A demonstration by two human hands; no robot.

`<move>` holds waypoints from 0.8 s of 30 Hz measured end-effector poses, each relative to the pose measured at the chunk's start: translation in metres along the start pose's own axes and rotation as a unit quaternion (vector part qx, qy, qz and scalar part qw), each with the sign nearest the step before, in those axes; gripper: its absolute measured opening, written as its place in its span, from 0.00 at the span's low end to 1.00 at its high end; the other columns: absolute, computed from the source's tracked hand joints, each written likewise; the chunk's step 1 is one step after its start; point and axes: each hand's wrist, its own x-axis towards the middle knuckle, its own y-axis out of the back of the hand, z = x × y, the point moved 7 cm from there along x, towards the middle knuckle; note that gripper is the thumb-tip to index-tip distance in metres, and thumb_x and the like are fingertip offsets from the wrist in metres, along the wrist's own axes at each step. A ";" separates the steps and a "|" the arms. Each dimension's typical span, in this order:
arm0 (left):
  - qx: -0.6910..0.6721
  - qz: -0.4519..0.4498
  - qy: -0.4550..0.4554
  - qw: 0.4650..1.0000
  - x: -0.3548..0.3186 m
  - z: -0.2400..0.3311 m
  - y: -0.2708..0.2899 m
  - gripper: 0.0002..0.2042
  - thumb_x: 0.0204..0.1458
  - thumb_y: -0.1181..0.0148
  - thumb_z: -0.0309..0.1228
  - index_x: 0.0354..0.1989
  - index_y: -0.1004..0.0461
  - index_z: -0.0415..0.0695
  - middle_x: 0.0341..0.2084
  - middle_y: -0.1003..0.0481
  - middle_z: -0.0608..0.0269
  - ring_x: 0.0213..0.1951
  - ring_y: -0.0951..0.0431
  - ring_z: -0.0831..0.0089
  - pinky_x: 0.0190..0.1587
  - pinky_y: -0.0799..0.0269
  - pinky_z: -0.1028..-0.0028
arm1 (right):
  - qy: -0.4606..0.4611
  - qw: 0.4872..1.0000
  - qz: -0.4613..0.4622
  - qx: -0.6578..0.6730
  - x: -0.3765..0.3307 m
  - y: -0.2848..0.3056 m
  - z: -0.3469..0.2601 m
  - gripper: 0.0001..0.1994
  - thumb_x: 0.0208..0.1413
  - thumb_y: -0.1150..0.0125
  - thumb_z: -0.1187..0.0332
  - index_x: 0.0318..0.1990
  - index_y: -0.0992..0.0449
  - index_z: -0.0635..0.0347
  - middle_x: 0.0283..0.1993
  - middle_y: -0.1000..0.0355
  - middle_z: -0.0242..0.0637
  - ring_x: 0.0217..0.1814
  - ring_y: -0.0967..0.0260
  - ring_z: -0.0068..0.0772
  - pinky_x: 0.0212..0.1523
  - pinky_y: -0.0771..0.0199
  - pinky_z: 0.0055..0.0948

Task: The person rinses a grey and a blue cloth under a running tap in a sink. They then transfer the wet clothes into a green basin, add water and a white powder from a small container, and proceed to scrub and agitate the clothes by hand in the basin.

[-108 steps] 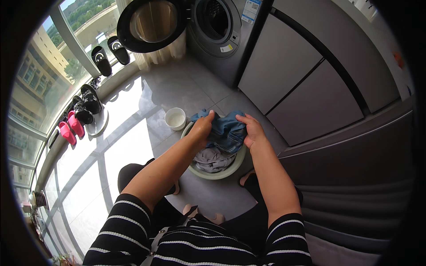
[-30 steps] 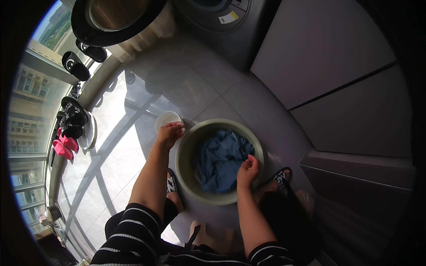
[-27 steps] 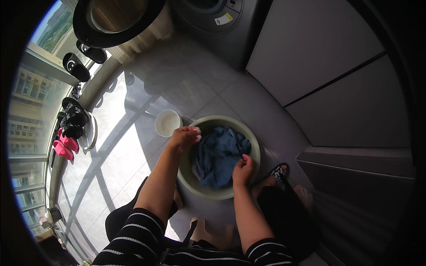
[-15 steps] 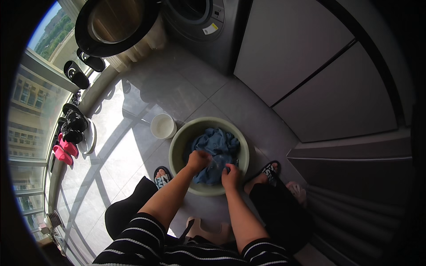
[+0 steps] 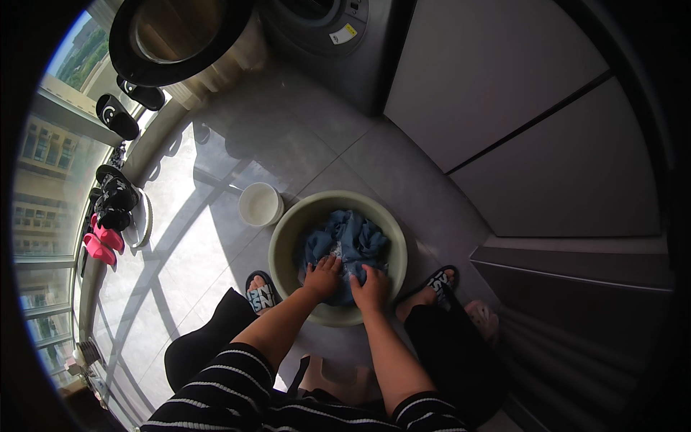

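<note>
A blue garment (image 5: 345, 241) is seen bunched in a round olive-green basin (image 5: 284, 234) that stands on the grey tiled floor (image 5: 317, 151), near the centre of the head view. Both hands are set on the near edge of the cloth, at about 6 o'clock inside the basin. The left hand (image 5: 322, 277) is laid knuckles-up on the fabric, fingers curled down into it; the right hand (image 5: 372, 286) is placed just beside it, touching or nearly touching, its fingers likewise bent onto the cloth. Each grip is judged to be pressed onto and bunching the garment rather than spread, though whether a fold is truly pinched cannot be told from above. Pale foam or a light patch is seen on the cloth just above the knuckles.

A small white bowl (image 5: 260, 204) is found just beside the basin at its 10 o'clock. A washing machine (image 5: 327, 29) with its round door (image 5: 176, 36) swung open is seen at 12 o'clock. Pink slippers (image 5: 101, 245) and dark shoes (image 5: 115, 194) are lined along the window at 9 o'clock. Sandalled feet are planted either side of the basin.

The step in hand is judged to be hand-scrubbing of the garment in the basin. The next move would call for the bunched cloth to be rubbed between the two hands, or turned so that a fresh part is brought up.
</note>
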 end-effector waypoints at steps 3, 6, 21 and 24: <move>0.063 -0.053 -0.028 0.996 -0.022 -0.003 -0.005 0.27 0.53 0.53 0.43 0.63 0.44 0.54 0.67 0.52 0.63 0.67 0.51 0.63 0.60 0.51 0.43 | 0.025 0.988 -0.065 -0.141 -0.015 -0.005 -0.019 0.34 0.40 0.33 0.50 0.56 0.35 0.52 0.56 0.38 0.46 0.58 0.43 0.50 0.57 0.46 0.49; 0.134 -0.175 -0.061 0.973 -0.046 -0.008 -0.022 0.27 0.54 0.54 0.44 0.64 0.45 0.58 0.67 0.53 0.67 0.67 0.51 0.63 0.61 0.53 0.42 | 0.026 0.942 -0.174 -0.286 -0.025 -0.016 -0.020 0.34 0.46 0.38 0.52 0.62 0.40 0.46 0.58 0.40 0.41 0.60 0.45 0.48 0.61 0.54 0.54; -0.863 -0.136 0.174 0.454 -0.067 0.023 0.049 0.36 0.52 0.58 0.62 0.62 0.43 0.47 0.59 0.40 0.48 0.59 0.40 0.50 0.60 0.50 0.47 | 0.233 0.942 0.024 0.240 -0.051 0.124 -0.133 0.08 0.36 0.49 0.81 0.26 0.25 0.69 0.29 0.33 0.39 0.33 0.33 0.32 0.35 0.35 0.24; -0.912 -0.159 0.060 0.373 -0.047 0.024 0.052 0.34 0.51 0.55 0.62 0.56 0.36 0.46 0.53 0.34 0.49 0.53 0.34 0.49 0.57 0.44 0.47 | 0.186 0.893 -0.092 0.398 -0.065 0.140 -0.156 0.08 0.35 0.50 0.83 0.25 0.25 0.70 0.29 0.33 0.37 0.34 0.35 0.29 0.37 0.37 0.22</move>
